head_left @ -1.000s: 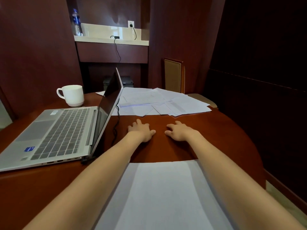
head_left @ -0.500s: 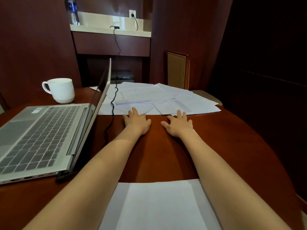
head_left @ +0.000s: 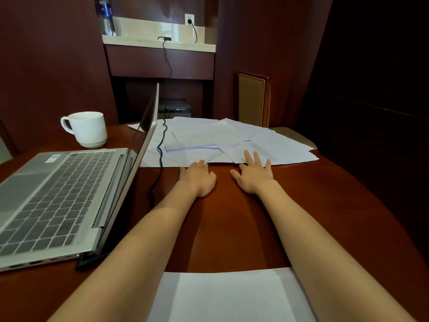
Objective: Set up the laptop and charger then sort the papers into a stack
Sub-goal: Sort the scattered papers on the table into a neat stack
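Head view: the loose papers (head_left: 232,142) lie spread in an untidy overlapping heap on the table (head_left: 325,205), directly beyond both hands; the left hand (head_left: 197,178) lies palm down with fingers loosely extended, its fingertips touching the near edge of the heap, grasping nothing; the right hand (head_left: 254,176) lies palm down just beside it, fingers spread wide, the longer fingertips resting on the lowest sheets, also grasping nothing; the two hands are near each other but apart. A printed, thicker sheaf (head_left: 199,138) sits on top of the heap, beyond the left hand. A separate neat stack of paper (head_left: 227,296) lies at the near edge of the table, between the forearms. The charger cable (head_left: 160,154) runs across the papers to the left of the left hand and down behind the laptop (head_left: 60,201), which stands open to the left of the left arm; the cable rises beyond to a wall socket (head_left: 189,19). A white mug (head_left: 87,129) stands beyond the laptop; a water bottle (head_left: 106,16) stands on the far ledge; a chair back (head_left: 253,101) shows beyond the right hand.
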The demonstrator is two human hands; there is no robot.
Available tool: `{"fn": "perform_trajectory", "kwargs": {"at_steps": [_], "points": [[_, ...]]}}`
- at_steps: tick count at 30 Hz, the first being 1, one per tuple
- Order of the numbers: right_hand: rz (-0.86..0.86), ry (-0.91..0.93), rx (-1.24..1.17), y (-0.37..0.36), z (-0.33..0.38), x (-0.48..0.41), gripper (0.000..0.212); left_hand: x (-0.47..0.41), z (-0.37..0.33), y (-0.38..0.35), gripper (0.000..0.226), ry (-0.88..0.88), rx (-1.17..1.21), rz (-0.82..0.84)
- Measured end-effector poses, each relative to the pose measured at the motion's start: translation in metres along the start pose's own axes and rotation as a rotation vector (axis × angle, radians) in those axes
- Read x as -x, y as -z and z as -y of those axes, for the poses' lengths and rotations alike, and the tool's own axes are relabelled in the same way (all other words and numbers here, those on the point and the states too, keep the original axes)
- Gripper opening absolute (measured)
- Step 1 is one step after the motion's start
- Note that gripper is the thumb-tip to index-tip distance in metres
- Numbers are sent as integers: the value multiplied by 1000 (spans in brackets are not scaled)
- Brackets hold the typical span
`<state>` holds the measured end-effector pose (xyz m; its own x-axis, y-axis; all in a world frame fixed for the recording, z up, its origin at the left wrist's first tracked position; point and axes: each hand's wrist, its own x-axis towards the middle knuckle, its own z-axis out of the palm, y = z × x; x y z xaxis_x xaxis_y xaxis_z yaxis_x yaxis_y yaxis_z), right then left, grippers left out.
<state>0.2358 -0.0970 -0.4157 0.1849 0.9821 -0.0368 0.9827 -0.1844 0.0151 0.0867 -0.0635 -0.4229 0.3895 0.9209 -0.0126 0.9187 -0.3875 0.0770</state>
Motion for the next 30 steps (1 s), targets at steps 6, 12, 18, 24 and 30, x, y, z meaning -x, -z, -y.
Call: {"fn": "perform_trajectory", "kwargs": {"at_steps": [6,12,18,24,30], "points": [[88,-11,-124,-1,0,8,60,10,0,2,51,-40,-45,-4],[92,26,-61,5,-2,26,60,23,0,3,48,-70,-85,-29],[96,63,3,13,-3,55,58,46,0,6,41,-162,-187,-57],[101,106,74,26,-4,93,51,75,2,22,36,-354,-383,-25],[-15,160,155,41,-10,127,24,98,1,29,28,-507,-561,-116]]}}
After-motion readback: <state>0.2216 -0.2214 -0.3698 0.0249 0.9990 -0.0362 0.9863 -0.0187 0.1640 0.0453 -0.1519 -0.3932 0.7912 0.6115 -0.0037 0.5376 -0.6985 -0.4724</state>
